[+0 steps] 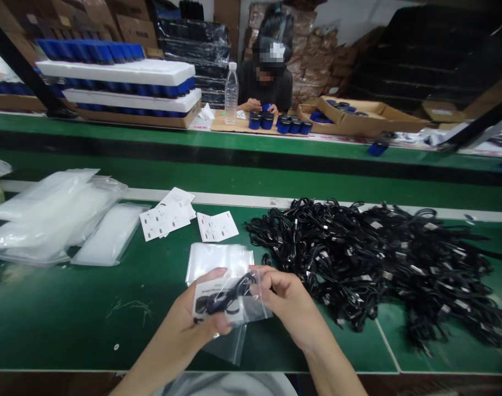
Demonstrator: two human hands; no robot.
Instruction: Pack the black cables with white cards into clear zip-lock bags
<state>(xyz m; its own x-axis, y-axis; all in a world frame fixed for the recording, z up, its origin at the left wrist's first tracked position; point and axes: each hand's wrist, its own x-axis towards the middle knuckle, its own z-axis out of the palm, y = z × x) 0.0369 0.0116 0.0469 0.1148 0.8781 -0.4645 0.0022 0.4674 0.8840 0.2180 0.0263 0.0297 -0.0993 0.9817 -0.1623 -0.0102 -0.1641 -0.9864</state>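
Note:
Between my hands is a clear plastic bag with a printed leaflet and a coiled black cable in it. My left hand grips the bag from the left, thumb in front. My right hand is closed, its thumb and fingers pinching the bag's right end. Just behind my hands lies a stack of clear bags on the green table. Further back are a folded leaflet and a few overlapping leaflets.
A large heap of black cables covers the right side. Filled plastic bags lie at the left. Across the table, a person handles a blue item near a bottle, blue jars, foam trays and an open carton.

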